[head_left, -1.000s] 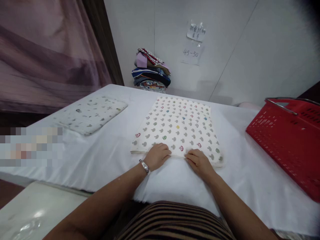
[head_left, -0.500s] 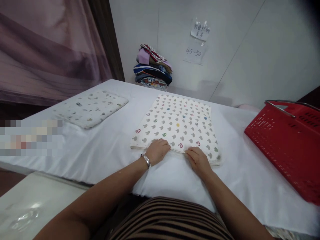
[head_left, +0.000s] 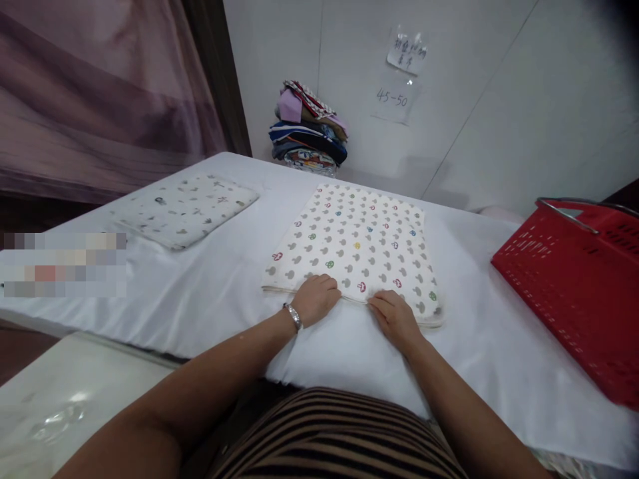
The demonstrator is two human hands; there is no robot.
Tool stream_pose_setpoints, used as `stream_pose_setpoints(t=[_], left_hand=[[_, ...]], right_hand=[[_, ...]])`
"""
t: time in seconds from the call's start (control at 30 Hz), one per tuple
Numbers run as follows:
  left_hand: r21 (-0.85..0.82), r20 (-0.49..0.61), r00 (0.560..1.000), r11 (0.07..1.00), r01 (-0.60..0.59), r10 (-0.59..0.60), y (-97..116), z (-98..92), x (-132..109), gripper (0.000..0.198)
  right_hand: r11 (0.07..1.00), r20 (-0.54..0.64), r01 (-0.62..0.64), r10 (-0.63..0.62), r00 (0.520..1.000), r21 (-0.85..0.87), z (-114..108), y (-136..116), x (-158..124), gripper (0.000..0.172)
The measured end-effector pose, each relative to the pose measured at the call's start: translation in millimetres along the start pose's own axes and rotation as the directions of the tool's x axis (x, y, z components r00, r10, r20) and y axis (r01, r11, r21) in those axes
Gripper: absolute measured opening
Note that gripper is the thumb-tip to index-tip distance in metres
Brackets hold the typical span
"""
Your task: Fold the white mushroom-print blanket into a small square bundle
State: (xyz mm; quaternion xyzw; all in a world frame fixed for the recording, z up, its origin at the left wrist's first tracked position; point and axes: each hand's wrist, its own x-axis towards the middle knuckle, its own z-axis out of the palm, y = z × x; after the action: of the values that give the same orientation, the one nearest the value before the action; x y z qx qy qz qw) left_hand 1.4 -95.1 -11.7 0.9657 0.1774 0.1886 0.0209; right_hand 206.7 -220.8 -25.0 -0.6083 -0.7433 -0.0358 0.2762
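Note:
A folded white cloth (head_left: 362,246) with grey and coloured mushroom prints lies flat on the white-covered table (head_left: 219,296). At its near edge, left of centre, my left hand (head_left: 317,299) has its fingers closed on the hem; a silvery bracelet (head_left: 293,317) circles that wrist. A short way to the right, my right hand (head_left: 394,319) grips the same edge between thumb and fingers. The fingertips of both hands are partly hidden. Another folded white cloth (head_left: 187,209), printed with small leaf-like shapes, rests apart on the left.
A red plastic basket (head_left: 574,293) stands on the table's right side. Behind the far edge rises a stack of folded fabrics (head_left: 309,130). Paper signs (head_left: 392,103) hang on the wall. A pale surface (head_left: 74,399) sits lower at the near left.
Both hands stay at the cloth's near edge, almost unmoved. The view has shifted slightly, and the cloth lies as before.

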Motion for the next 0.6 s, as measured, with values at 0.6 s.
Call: stream_pose_setpoints(t=[0.6], left_hand=[[0.013,-0.099,0.995,1.0,0.019,-0.018,-4.1,-0.9,6.5,0.023]], right_hand=[[0.999,-0.134,-0.046,0.045,0.99,0.002,-1.3,-3.8,6.3,0.021]])
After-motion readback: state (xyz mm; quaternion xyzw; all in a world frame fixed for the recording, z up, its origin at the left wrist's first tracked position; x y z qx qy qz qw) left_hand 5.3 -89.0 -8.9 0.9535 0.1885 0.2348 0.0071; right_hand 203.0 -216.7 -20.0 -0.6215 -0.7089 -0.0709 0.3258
